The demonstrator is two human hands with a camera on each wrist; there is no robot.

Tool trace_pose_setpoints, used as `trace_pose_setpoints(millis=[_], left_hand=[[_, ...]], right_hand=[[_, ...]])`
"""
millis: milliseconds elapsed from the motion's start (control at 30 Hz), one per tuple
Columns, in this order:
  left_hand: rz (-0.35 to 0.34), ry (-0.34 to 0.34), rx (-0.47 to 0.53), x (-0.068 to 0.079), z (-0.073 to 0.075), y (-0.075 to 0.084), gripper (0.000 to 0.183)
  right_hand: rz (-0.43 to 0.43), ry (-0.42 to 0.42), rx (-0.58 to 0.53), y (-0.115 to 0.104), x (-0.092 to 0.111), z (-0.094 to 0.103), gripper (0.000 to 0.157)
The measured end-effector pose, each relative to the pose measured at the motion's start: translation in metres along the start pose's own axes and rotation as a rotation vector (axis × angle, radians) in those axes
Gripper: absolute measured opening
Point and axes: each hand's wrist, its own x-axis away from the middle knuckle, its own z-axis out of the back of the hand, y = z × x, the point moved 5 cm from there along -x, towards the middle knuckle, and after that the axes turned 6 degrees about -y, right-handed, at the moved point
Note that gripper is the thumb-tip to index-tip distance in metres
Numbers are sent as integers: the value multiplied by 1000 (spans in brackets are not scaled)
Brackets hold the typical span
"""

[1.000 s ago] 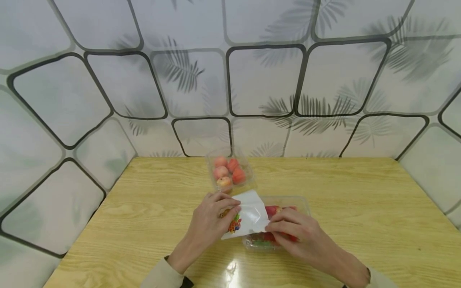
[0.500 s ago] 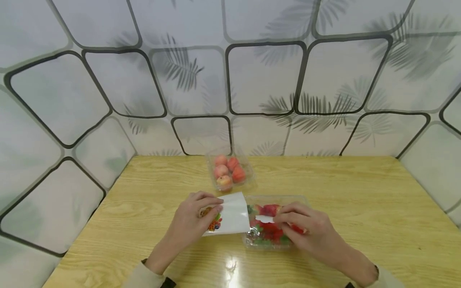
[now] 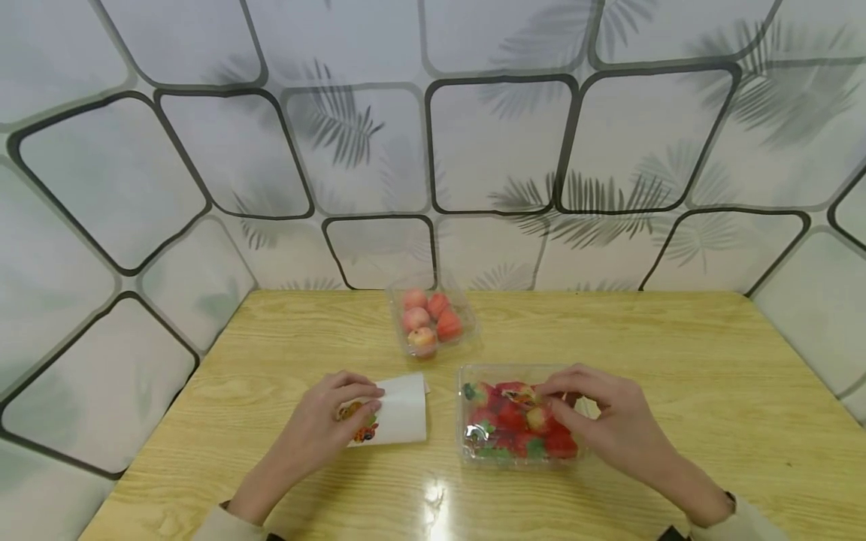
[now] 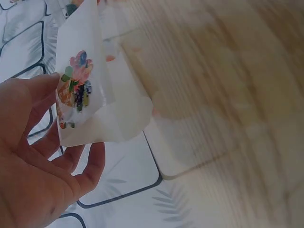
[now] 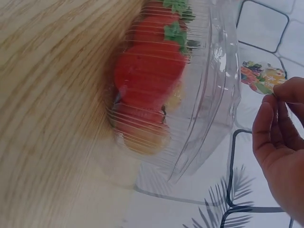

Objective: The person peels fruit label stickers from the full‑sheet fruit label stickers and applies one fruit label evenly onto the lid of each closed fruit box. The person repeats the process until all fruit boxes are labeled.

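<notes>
In the head view my left hand (image 3: 331,413) holds a white sticker sheet (image 3: 404,413), thumb on the front. The left wrist view shows a printed fruit design (image 4: 78,83) on the sheet, with the far part of the sheet bending away. My right hand (image 3: 612,409) pinches the edge of a small fruit sticker (image 5: 261,76) between thumb and forefinger. The sticker is close over the lid of a closed clear plastic box (image 5: 211,90). Inside the box lie red strawberries (image 3: 510,415) with green leaves. The right hand covers the box's right end in the head view.
Behind the hands, near the back edge of the wooden table (image 3: 325,330), stands another clear plastic box (image 3: 467,304). It holds several round pinkish fruits (image 3: 416,319) and red ones. A patterned wall (image 3: 501,150) rises behind the table.
The hands have moved apart. My left hand has carried the sheet left, off the strawberry box, while the sticker in my right hand has come away from it and turned its printed side up.
</notes>
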Motion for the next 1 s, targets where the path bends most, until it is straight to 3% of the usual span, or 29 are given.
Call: trace_pose_setpoints(millis=[100,267,433,533,600,700,800,1000], left_hand=[[-7,-24,-6,3,-1,-5,16],[-86,-101,-38,5,-6,-8,16],[-72,-292,-106,9,-17,-10,14],[-46,-407,-132,11,-22,-10,15],[-39,-449,-138,11,-23,-10,17],[-16,-455,-156,8,-19,-13,18],[21,-420,-222,2,-13,-21,18],[104,-265,-336,-11,-1,-30,19]], right_hand=[[-75,-10,-70,6,1,2,37],[-211,-23,-199,14,3,5,26],[-329,-39,-245,20,5,7,19],[-362,-47,-249,21,5,7,18],[-372,-51,-246,22,5,7,17],[-382,-59,-242,23,5,6,17],[-391,-70,-237,23,6,6,17],[-411,-88,-240,23,6,5,16]])
